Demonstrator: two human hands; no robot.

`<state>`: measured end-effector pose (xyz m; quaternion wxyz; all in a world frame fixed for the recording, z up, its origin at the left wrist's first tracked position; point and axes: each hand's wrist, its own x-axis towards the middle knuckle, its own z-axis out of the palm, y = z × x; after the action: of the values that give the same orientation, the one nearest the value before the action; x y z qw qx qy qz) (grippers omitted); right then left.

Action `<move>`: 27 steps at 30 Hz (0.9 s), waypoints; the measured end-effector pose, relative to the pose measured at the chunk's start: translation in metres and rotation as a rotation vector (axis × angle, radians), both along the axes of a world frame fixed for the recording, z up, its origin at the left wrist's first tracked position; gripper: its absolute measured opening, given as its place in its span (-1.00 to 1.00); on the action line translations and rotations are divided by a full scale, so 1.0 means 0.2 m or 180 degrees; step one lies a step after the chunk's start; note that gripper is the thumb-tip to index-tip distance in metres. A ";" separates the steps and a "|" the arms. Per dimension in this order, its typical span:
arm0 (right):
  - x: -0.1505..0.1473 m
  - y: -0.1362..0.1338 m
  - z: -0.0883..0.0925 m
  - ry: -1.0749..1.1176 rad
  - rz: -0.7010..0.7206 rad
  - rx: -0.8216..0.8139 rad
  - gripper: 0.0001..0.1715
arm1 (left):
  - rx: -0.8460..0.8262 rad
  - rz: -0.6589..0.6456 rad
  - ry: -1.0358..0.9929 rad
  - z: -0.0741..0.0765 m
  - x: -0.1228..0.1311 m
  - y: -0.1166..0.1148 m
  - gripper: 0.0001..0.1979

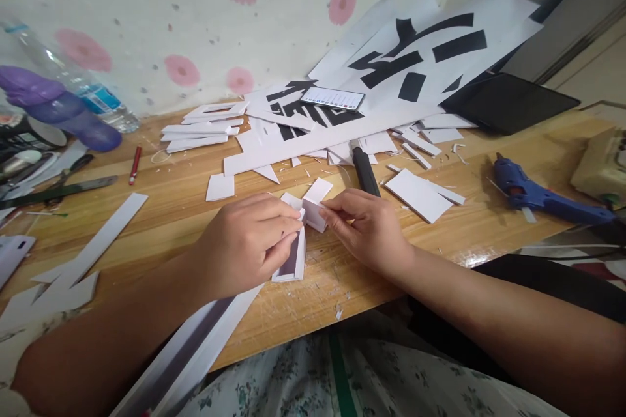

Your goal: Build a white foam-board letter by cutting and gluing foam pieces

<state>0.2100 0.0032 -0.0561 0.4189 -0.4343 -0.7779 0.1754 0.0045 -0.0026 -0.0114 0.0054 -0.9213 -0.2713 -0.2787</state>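
A small white foam-board shape (pixel 295 259) with a dark inner channel rests on the wooden table (pixel 171 221) near its front edge. My left hand (pixel 249 241) is closed around its left side, fingers pressing its upper end. My right hand (pixel 364 225) pinches a small white foam-board piece (pixel 315 208) against the top of that shape. The two hands almost touch. A black-handled knife (pixel 366 171) lies just behind my right hand.
White board strips and offcuts (pixel 200 133) litter the table, with printed sheets bearing big black characters (pixel 415 58) at the back. A blue glue gun (pixel 538 194) lies right, a plastic bottle (pixel 83 88), red pen (pixel 135 164) and ruler (pixel 59 192) left. Long strips (pixel 92 251) hang over the front edge.
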 end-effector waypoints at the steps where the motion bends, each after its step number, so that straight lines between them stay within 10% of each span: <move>1: 0.00 0.00 0.00 0.0006 0.0012 -0.0009 -0.76 | -0.0006 0.0000 0.0002 0.00 0.00 0.00 -0.82; 27: -0.01 -0.02 -0.01 -0.0063 0.0129 0.0023 -0.76 | 0.0001 -0.0042 -0.0068 0.00 0.01 0.00 -0.82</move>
<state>0.2089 -0.0010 -0.0574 0.4091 -0.4187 -0.7913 0.1767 0.0058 -0.0020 -0.0113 0.0009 -0.9200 -0.2653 -0.2886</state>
